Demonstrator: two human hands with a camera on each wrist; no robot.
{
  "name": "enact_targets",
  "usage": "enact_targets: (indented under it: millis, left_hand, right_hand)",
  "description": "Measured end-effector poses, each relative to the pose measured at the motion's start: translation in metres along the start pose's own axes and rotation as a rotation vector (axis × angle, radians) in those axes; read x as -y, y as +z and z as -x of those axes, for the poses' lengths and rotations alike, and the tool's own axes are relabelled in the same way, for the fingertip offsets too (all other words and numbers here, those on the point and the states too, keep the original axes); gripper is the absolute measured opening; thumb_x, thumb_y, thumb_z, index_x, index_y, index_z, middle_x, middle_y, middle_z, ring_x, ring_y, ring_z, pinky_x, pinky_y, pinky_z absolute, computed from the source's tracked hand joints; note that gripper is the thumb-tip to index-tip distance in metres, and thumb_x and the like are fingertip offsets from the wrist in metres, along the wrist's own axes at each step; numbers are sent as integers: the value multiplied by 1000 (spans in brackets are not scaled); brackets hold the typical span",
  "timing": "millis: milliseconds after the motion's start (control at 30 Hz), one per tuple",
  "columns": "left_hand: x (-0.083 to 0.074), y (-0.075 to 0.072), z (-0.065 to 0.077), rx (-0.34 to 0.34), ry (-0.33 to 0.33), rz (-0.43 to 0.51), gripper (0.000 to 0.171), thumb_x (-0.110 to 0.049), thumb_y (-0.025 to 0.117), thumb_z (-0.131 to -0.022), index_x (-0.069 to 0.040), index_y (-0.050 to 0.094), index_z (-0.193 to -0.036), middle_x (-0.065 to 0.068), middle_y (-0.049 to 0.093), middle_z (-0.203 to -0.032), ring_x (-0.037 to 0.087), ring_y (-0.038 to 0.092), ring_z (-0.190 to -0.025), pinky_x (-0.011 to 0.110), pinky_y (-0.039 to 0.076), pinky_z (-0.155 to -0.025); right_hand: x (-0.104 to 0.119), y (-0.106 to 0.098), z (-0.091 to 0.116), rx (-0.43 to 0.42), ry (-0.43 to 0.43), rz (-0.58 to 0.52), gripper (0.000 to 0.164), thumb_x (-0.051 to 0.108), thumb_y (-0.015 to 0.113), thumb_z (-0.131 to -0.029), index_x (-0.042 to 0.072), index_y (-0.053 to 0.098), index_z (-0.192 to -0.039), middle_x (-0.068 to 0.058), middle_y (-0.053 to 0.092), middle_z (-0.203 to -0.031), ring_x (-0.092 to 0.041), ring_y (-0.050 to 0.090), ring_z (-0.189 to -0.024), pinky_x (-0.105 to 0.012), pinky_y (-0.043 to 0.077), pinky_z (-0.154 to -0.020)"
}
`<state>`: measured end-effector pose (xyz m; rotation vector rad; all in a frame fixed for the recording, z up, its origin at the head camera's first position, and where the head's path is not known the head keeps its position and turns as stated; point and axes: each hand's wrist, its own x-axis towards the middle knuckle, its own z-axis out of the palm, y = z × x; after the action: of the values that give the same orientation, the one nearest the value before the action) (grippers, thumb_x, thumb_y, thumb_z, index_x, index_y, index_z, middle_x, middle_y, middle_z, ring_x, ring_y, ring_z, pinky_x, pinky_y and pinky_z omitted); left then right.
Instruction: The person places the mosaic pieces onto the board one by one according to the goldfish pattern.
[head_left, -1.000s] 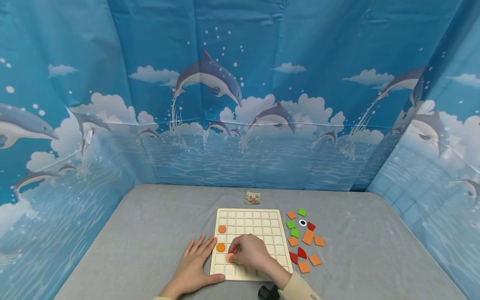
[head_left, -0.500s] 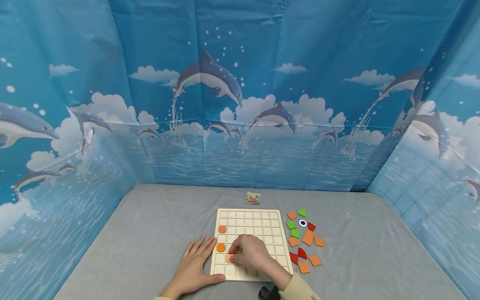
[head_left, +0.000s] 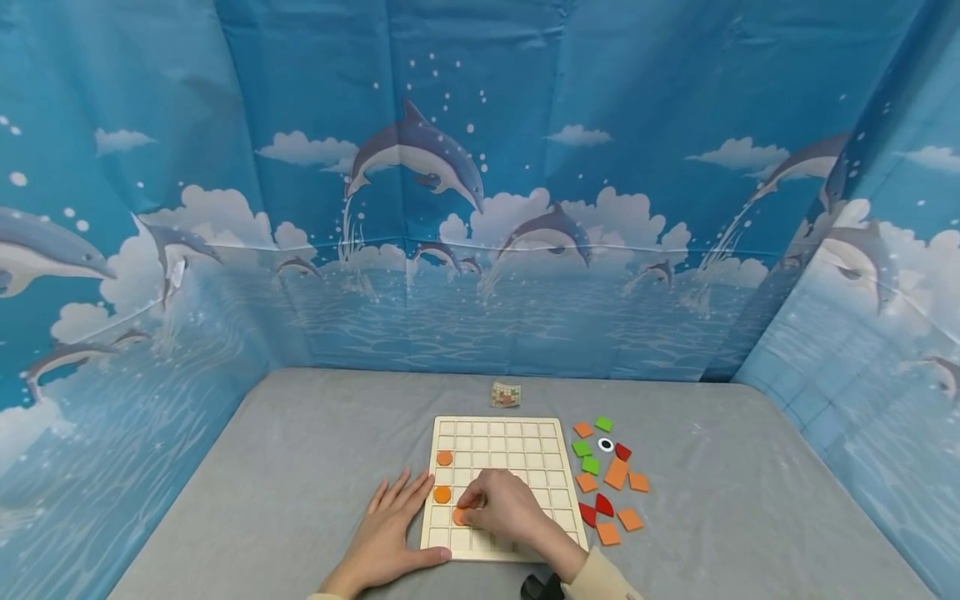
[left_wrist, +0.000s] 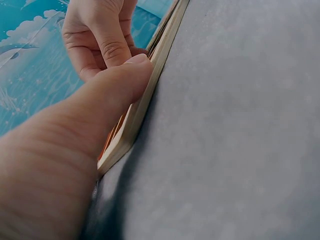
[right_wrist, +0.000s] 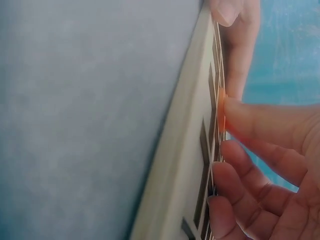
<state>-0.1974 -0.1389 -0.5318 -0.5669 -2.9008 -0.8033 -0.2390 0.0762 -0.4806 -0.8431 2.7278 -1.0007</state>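
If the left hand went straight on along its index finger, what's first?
Probably the board: the left hand has its index fingertip right at the left rim. Roughly in line beyond is the farther orange disc; fingertip height is unclear.

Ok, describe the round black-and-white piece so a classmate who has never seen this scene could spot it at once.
On the grey table, find the pale gridded board, then look right to the loose pieces. Towards their far end lies the black-and-white piece. Its white ring round a dark centre sets it apart from its plain green, orange and red neighbours.
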Motion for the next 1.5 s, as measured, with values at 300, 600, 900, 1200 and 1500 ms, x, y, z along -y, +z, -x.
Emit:
enact_targets:
  millis: [300, 600, 900, 1200, 1500]
  left_hand:
    - [-1, -1, 0, 7, -13, 0, 100, -75, 58, -73, -12, 37, -148, 3, 34, -150, 31, 18, -140, 55, 5, -108]
    - [-3, -1, 0, 1, 0, -3, 100, -75, 58, -73, -11, 37, -147, 3, 35, -150, 32, 19, -140, 55, 6, -108]
    - [-2, -1, 0, -1, 2, 0, 99, -74, 59, -73, -12, 37, -148, 3, 34, -150, 32, 18, -140, 54, 5, -109]
    - [-1, 0, -1, 13, -17, 4, 100, -76, 58, -72, -14, 36, -148, 1, 33, -151, 29, 17, -141, 53, 4, -109]
    - [-1, -1, -1, 25, -22, 12, 101, -76, 58, -72, -14, 34, -149, 1, 32, -151, 29, 15, -141, 52, 2, -109]
  right_hand:
    - [-2, -1, 4, 23, -11, -23, 11, 12, 79, -76, 16, 75, -85, 14, 57, -72, -2, 48, -61, -22, 42, -55]
    - [-3, -6, 13, 43, -62, -41, 15, 11, 73, -82, 12, 74, -97, 11, 58, -80, -2, 47, -63, -20, 42, -57]
    - [-7, -19, 27, -81, -85, -59, 5, 14, 71, -86, 13, 74, -90, 15, 57, -78, -1, 50, -64, -21, 44, -55]
    - [-29, -38, 49, -212, -65, -12, 7, 15, 74, -84, 20, 71, -80, 16, 58, -78, -3, 53, -64, -21, 46, -54]
    - [-58, -61, 72, -180, 116, -5, 6, 16, 75, -82, 16, 70, -86, 10, 56, -77, -5, 48, -60, -23, 42, -51]
